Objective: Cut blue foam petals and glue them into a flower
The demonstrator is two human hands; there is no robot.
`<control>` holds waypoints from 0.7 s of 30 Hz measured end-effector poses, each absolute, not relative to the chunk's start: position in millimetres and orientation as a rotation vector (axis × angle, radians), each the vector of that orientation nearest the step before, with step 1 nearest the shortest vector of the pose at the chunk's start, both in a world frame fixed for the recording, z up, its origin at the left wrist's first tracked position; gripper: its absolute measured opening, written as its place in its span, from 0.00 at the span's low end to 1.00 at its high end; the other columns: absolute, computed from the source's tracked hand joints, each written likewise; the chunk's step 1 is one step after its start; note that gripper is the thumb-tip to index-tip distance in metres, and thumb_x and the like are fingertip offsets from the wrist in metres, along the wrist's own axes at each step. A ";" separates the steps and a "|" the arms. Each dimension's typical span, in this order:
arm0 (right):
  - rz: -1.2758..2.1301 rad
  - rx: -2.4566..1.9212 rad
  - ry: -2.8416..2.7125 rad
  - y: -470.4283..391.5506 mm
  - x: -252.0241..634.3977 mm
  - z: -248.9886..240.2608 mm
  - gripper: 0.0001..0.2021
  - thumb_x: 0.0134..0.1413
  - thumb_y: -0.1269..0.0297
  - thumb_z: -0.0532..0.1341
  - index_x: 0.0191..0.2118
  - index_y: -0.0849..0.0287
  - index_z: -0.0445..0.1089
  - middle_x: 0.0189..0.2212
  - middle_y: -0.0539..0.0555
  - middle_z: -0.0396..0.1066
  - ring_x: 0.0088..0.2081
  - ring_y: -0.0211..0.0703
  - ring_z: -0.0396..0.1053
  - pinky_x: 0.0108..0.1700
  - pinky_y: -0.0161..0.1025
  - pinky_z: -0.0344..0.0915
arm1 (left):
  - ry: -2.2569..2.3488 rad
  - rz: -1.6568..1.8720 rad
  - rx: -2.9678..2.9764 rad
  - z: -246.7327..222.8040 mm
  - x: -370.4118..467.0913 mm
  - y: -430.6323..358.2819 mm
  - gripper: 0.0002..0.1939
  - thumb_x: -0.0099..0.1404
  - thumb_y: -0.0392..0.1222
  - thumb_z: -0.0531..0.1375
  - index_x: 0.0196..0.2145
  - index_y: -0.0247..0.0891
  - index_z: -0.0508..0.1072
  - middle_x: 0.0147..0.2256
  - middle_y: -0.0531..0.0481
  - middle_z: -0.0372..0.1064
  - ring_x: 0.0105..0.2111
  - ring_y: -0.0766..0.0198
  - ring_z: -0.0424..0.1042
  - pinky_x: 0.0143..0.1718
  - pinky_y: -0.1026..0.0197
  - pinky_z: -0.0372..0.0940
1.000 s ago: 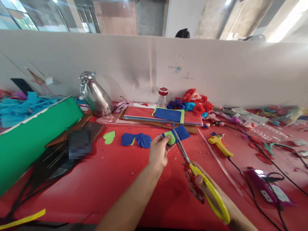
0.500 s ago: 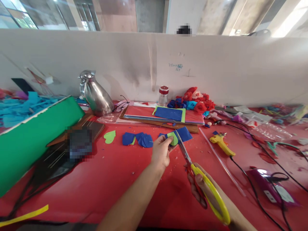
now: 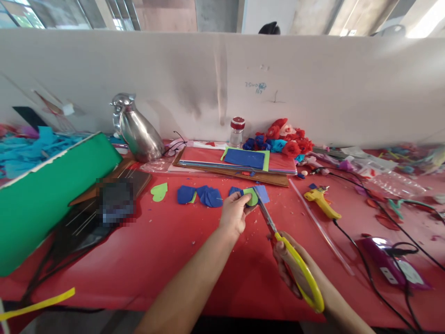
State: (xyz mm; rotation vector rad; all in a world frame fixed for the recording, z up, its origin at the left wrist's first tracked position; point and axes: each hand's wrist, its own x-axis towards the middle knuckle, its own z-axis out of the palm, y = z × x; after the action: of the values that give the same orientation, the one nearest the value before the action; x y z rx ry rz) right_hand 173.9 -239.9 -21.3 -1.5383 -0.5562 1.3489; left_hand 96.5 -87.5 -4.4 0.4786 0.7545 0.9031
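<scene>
My left hand (image 3: pixel 233 213) pinches a green paper template (image 3: pixel 252 198) with a rounded edge against a piece of blue paper (image 3: pixel 263 194). My right hand (image 3: pixel 288 260) is closed round the handles of yellow-handled scissors (image 3: pixel 301 269). Their blades (image 3: pixel 267 215) lie at the template's right edge, along the blue paper. Left of my hands, cut blue paper pieces (image 3: pixel 209 196) rest on the red table, with a bit of green between them. A green paper heart (image 3: pixel 159 191) lies farther left.
Paper sheets (image 3: pixel 239 159) are stacked at the back, near a red-lidded jar (image 3: pixel 237 132) and crepe flowers (image 3: pixel 290 139). A metal jug (image 3: pixel 137 130) and a green box (image 3: pixel 62 199) stand left. A yellow glue gun (image 3: pixel 322 204) with its cord lies right.
The scissor blades have come closer together at the blue paper, and the handles have drawn in. The blue paper right of the blades now looks paler. The view has shifted slightly.
</scene>
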 end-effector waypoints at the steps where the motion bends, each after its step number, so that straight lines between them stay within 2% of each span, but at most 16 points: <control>1: 1.356 -1.541 -0.560 -240.5 174.7 -23.7 0.34 0.42 0.33 0.58 0.48 0.55 0.60 0.12 0.38 0.54 0.09 0.31 0.53 0.10 0.27 0.50 | 0.754 0.898 0.480 -4.7 96.6 -87.7 0.10 0.45 0.33 0.67 0.18 0.34 0.67 0.21 0.53 0.69 0.25 0.69 0.69 0.34 0.61 0.69; 6: 1.343 -1.571 -0.573 -242.9 179.2 -30.4 0.36 0.43 0.33 0.56 0.52 0.54 0.59 0.13 0.41 0.59 0.09 0.32 0.53 0.10 0.28 0.49 | 0.737 0.866 0.506 -5.6 95.7 -91.0 0.07 0.46 0.32 0.67 0.20 0.34 0.70 0.22 0.52 0.71 0.25 0.69 0.70 0.36 0.61 0.69; 11: 1.326 -1.614 -0.572 -242.6 176.2 -26.9 0.33 0.46 0.34 0.55 0.50 0.53 0.62 0.10 0.41 0.55 0.09 0.34 0.54 0.10 0.27 0.46 | 0.739 0.859 0.515 -5.1 95.4 -94.1 0.05 0.46 0.31 0.65 0.20 0.34 0.71 0.22 0.52 0.71 0.25 0.69 0.70 0.31 0.64 0.69; 15: 1.337 -1.675 -0.550 -239.9 174.5 -23.5 0.31 0.47 0.34 0.54 0.49 0.53 0.63 0.09 0.40 0.53 0.09 0.35 0.55 0.09 0.27 0.47 | 0.750 0.839 0.502 -5.4 96.2 -93.7 0.05 0.47 0.30 0.64 0.20 0.34 0.71 0.22 0.52 0.72 0.25 0.69 0.70 0.33 0.63 0.69; 21: 1.365 -1.709 -0.559 -234.5 176.0 -21.0 0.29 0.47 0.36 0.54 0.45 0.54 0.63 0.10 0.39 0.53 0.07 0.31 0.52 0.08 0.26 0.46 | 0.792 0.788 0.456 -9.8 98.6 -89.4 0.06 0.49 0.28 0.62 0.20 0.34 0.70 0.22 0.51 0.71 0.24 0.69 0.70 0.33 0.62 0.69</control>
State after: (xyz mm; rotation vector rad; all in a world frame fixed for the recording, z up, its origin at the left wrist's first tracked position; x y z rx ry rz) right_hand 176.0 -234.5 -21.0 -1.7092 -0.5594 1.3654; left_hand 98.6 -89.4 -9.8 0.4557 0.7916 0.7879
